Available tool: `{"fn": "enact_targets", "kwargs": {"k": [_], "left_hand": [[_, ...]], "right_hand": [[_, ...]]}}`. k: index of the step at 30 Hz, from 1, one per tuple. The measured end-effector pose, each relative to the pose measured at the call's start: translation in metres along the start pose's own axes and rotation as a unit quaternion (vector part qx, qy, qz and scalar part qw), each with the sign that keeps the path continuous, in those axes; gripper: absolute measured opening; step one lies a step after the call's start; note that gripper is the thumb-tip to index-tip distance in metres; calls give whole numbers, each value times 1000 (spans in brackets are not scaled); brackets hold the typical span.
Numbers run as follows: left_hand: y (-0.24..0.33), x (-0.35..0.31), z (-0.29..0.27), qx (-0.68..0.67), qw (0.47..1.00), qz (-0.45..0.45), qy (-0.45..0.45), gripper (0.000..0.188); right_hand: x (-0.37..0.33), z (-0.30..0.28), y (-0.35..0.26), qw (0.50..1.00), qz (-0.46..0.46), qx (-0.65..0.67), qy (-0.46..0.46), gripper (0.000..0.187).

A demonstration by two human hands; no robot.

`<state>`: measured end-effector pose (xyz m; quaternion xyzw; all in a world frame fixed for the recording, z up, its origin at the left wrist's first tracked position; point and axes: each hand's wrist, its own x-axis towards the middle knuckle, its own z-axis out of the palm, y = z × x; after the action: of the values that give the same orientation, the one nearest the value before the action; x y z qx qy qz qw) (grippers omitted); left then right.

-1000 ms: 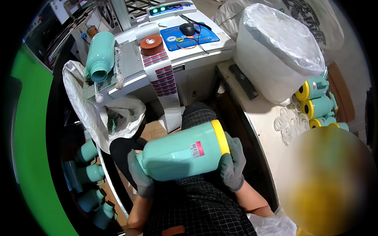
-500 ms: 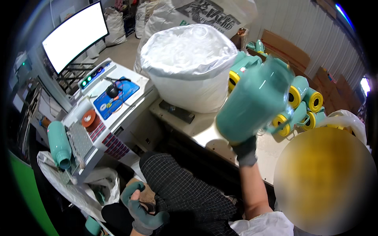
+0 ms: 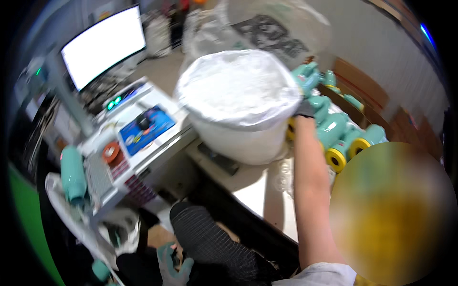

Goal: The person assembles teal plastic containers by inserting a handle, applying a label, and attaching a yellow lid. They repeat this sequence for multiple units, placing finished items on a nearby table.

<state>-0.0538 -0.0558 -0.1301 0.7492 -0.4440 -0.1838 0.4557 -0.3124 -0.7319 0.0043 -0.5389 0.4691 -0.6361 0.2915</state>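
Observation:
My right hand [image 3: 304, 109], in a dark grey glove, reaches far out to the pile of teal bottle-shaped containers beside the white sack [image 3: 248, 136]. Its fingers are hidden behind the wrist; whether it grips the teal container [image 3: 305, 76] just beyond cannot be told. More teal containers [image 3: 332, 129] lie to its right, several with yellow ring ends [image 3: 336, 161]. Down by my knee, my left hand [image 3: 174, 267], in a grey-green glove with a bare fingertip showing, is open, thumb and fingers apart in a curve. Nothing plainly sits in it.
Clear plastic rings [image 3: 283, 177] lie on the pale table beside my right forearm. At left stand a lit monitor [image 3: 105, 47] and a white workbench with a blue mat [image 3: 145, 129], an orange-brown roll [image 3: 111, 152] and a teal container [image 3: 73, 174]. A blurred round patch hides the lower right.
My right hand has moved away from me to the far pile; the large teal container it held up is no longer raised. My left hand sits lower. The whole view has shifted.

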Motion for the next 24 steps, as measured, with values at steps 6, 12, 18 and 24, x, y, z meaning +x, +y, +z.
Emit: {"fn": "enact_targets", "kwargs": {"k": [6,12,18,24], "left_hand": [[-14,-8,-79,240,949,105,176,62],[-210,-181,-138,168,712,-396,555,73],[-282,-340,-210,239,474,-633,563,89],[-378,-383,-269,613,630,-476,-10,58]], "right_hand": [[-63,-137,53,974,-146,-169,-24,31],[-400,-69,30,984,-13,-106,-143,33],[-507,-48,-43,910,-77,-138,-384,34],[-546,-5,-115,890,31,-102,-443,31]]}}
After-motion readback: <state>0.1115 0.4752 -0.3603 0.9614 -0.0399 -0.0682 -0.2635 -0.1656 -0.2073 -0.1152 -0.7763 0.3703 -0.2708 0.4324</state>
